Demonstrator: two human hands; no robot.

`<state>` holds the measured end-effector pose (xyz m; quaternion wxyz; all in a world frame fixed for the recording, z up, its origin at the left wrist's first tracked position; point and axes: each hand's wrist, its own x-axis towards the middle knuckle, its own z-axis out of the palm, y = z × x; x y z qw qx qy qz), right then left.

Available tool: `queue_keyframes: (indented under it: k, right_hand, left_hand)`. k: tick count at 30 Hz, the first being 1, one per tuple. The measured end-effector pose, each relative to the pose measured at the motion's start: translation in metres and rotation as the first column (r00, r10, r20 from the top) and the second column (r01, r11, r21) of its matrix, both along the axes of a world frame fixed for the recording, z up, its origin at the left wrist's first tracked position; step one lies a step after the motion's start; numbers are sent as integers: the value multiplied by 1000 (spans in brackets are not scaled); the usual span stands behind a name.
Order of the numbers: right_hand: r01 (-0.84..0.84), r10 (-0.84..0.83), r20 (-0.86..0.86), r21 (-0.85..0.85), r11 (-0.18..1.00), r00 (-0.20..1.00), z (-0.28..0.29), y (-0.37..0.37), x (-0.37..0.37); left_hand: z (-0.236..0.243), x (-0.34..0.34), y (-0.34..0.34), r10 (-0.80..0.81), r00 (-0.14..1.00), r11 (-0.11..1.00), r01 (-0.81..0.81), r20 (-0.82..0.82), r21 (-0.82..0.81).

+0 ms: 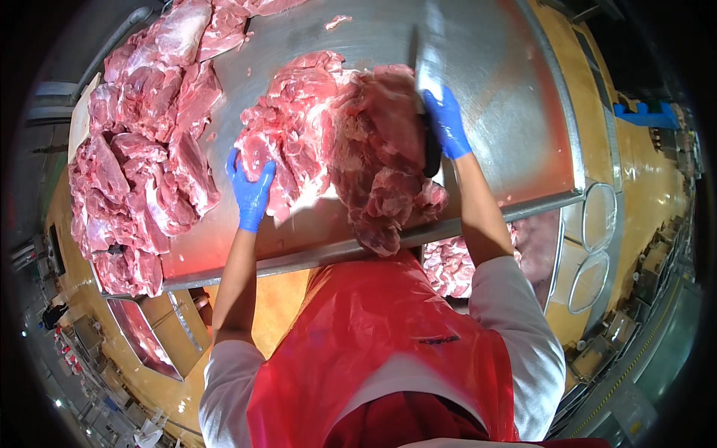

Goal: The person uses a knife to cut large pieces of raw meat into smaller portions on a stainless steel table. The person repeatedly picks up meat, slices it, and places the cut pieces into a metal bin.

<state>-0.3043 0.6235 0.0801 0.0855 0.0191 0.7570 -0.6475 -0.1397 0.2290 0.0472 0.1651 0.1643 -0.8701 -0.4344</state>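
A large slab of raw meat (299, 112) lies spread on the steel table (508, 112), its right part (385, 134) darker and in shadow. My left hand (250, 196), in a blue glove, grips the slab's left edge with thumb and fingers apart around a lobe of meat. In my right hand (448, 125), also blue-gloved, is a knife (431, 63). Its blade points away from me and is blurred; the black handle shows below the palm. The knife is beside the slab's right side; whether the blade touches the meat I cannot tell.
A heap of raw meat cuts (142, 164) covers the table's left side. A small scrap (337, 22) lies at the far side. Below the front edge, a bin of meat pieces (452, 261) stands near my right forearm. Another steel bin (146, 336) stands at lower left.
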Motion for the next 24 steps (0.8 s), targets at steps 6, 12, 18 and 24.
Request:
queue_keyframes:
  k: [6, 12, 18, 24]
  right_hand:
    - [-154, 212, -419, 167, 974, 883, 3, -45, -18]
    - [86, -27, -260, 221, 972, 965, -14, -31, -30]
    - [182, -116, -265, 242, 953, 957, -16, -26, -26]
    - [299, -221, -263, 309, 903, 939, 16, -25, 12]
  left_hand:
    - [10, -33, -8, 4, 998, 999, -7, -65, -42]
    - [64, -48, 42, -14, 918, 980, 91, 397, -176]
    - [42, 10, 125, -302, 938, 679, 338, 172, -651]
    - [48, 38, 39, -400, 913, 915, 394, 76, 80]
